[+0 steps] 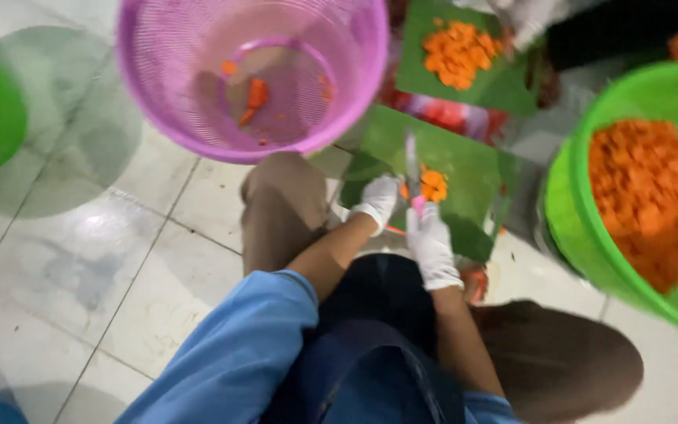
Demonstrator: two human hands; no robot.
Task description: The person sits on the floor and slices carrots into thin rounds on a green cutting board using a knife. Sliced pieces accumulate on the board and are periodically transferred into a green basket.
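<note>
Both my hands wear white gloves over a green cutting board on the floor. My right hand grips a pink-handled knife whose blade points away from me. My left hand rests just left of a small pile of orange carrot pieces on the board. The picture is blurred, so whether the left fingers pinch a piece is unclear.
A purple mesh basket with a few carrot bits stands at the upper left. A green tub full of chopped carrot sits at the right. Another person's gloved hand works at a second green board with carrot pieces. Tiled floor lies to my left.
</note>
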